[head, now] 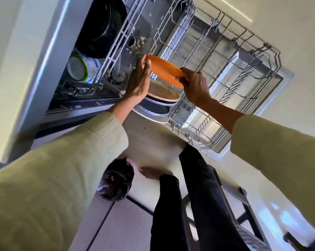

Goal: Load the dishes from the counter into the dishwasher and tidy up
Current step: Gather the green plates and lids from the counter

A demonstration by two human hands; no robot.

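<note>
Both hands are on the round orange plastic plate (164, 70): left hand (137, 81) pinching its far-left rim, right hand (195, 85) gripping the near-right edge, over the pulled-out wire dishwasher rack (243, 73), just above three standing plates (160, 104)

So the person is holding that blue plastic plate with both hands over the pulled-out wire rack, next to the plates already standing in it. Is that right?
Not quite: the round plastic plate is orange, not blue, as the head view shows. The rest holds: the left hand and the right hand both hold it over the pulled-out wire rack, next to the dark and cream plates already standing in it.
</note>
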